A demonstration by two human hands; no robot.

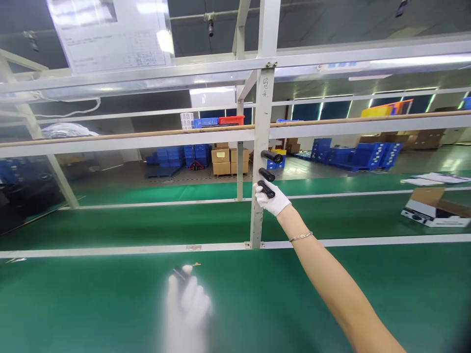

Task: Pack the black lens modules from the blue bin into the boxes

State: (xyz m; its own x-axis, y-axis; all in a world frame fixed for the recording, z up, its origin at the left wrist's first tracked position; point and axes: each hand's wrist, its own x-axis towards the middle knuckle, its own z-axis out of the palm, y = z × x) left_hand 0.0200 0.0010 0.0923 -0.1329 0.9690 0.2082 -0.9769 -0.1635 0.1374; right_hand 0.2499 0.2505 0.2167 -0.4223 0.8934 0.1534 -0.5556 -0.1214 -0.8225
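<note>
My right hand (pixel 272 198), in a white glove, reaches to the white upright post (pixel 260 215). Its fingers are closed around a short black cylinder (pixel 266 189) at the post. Just above, a second black cylinder (pixel 267 174) and a third black cylinder (pixel 272 157) stick out from the post; how they are fixed is hidden. Low in front of me, my left hand (pixel 189 299), also white-gloved, is smeared by blur over the green work surface (pixel 91 294). A small dark piece (pixel 180 274), too blurred to name, shows between its thumb and fingers.
White rails (pixel 147 251) cross the green surface. An open cardboard box (pixel 436 208) and papers (pixel 436 179) lie to the right. A printed sheet (pixel 114 37) hangs upper left. Beyond the frame stand blue crates (pixel 371 156) and brown cartons (pixel 221 162).
</note>
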